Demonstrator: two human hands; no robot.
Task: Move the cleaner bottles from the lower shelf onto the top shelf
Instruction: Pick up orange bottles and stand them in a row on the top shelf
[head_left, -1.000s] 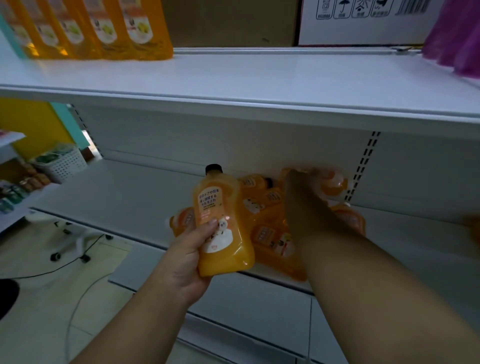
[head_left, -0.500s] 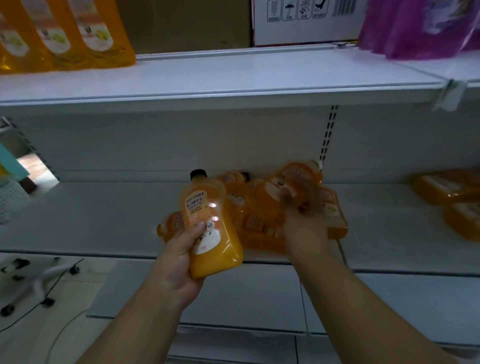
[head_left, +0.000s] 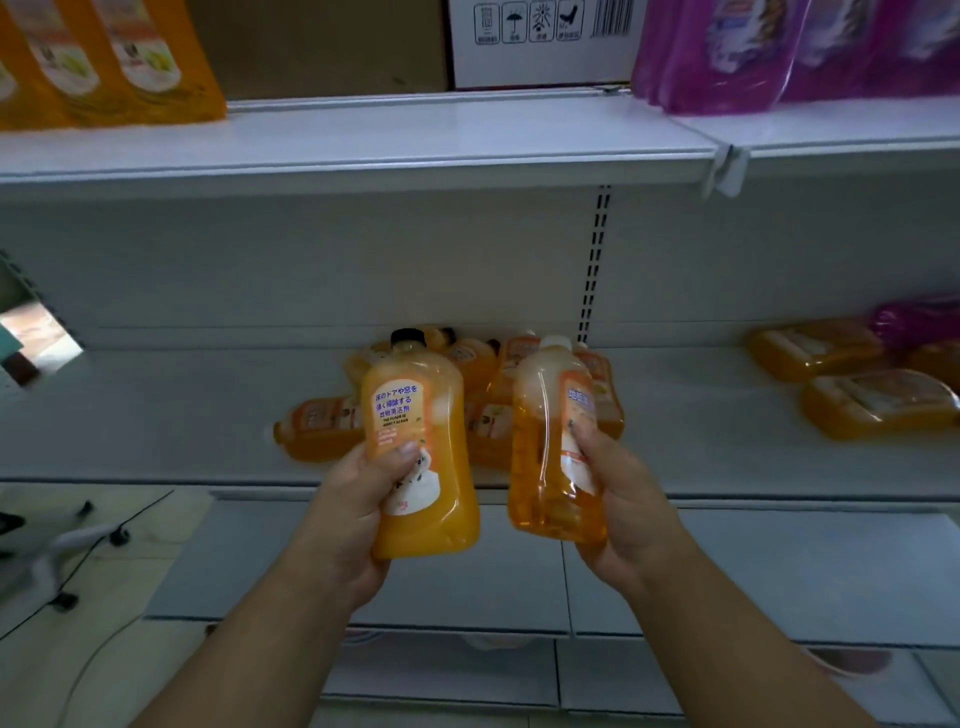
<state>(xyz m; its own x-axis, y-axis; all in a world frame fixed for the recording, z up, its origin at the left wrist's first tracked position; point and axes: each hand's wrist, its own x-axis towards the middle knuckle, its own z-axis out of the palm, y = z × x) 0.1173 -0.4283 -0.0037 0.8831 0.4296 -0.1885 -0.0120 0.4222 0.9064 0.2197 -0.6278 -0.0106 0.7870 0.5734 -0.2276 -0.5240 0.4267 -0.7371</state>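
My left hand (head_left: 358, 499) grips an orange cleaner bottle with a black cap (head_left: 421, 441), held upright in front of the lower shelf (head_left: 156, 415). My right hand (head_left: 618, 499) grips a second orange cleaner bottle with a white cap (head_left: 545, 447), also upright, beside the first. Behind them a pile of several orange bottles (head_left: 322, 426) lies on its side on the lower shelf. The white top shelf (head_left: 415, 140) runs across above, with bare surface in its middle.
Orange refill pouches (head_left: 104, 57) stand at the top shelf's left, a white carton (head_left: 540, 41) at the back, purple pouches (head_left: 779, 52) at right. More orange bottles (head_left: 878, 405) lie on the lower shelf's right. An office chair base (head_left: 62, 551) stands on the floor at left.
My right hand has lifted a white-capped bottle out of the pile and drawn it toward me, upright. The left hand kept its bottle. The view has shifted right.
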